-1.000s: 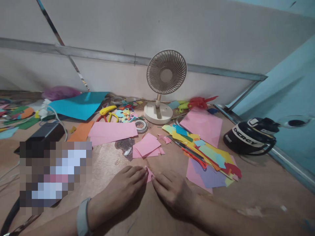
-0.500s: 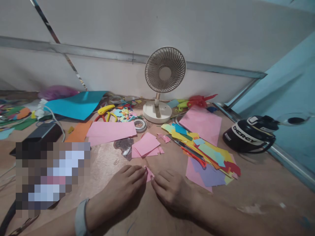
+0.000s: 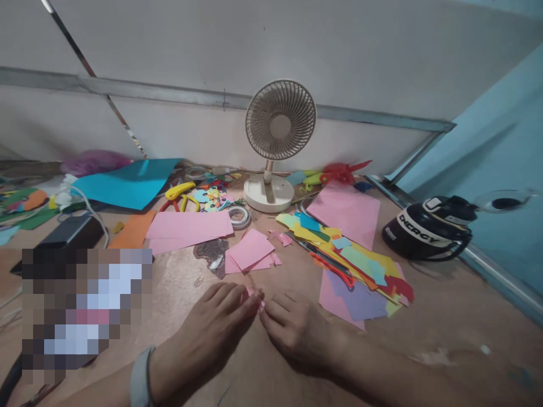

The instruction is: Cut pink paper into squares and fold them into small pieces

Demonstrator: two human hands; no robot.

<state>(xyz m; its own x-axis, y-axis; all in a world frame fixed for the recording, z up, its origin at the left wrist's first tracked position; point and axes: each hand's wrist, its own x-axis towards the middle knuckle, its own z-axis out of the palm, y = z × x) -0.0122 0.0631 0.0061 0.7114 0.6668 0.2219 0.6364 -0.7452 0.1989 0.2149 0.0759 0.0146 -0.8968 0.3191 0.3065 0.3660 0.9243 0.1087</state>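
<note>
Close together at the front middle of the table, my left hand (image 3: 223, 316) and my right hand (image 3: 292, 325) both pinch a small piece of pink paper (image 3: 251, 292). My fingers hide most of it; only slivers show between the fingertips, so its shape cannot be made out. A pale band circles my left wrist. Just beyond my fingers lies a small stack of pink paper sheets (image 3: 250, 250), with pink scraps (image 3: 283, 238) beside it.
A white fan (image 3: 280, 121) stands at the back. Orange-handled scissors (image 3: 339, 271) rest on coloured paper pieces (image 3: 369, 260) at right, near a black jug (image 3: 428, 229). At left are long pink sheets (image 3: 190, 226), a tape roll (image 3: 238, 216), yellow-handled pliers (image 3: 181, 192) and a blue sheet (image 3: 127, 183).
My left fingertips have moved right, over the pink piece, and now nearly meet the right ones. Less of the paper shows. The view has shifted slightly.
</note>
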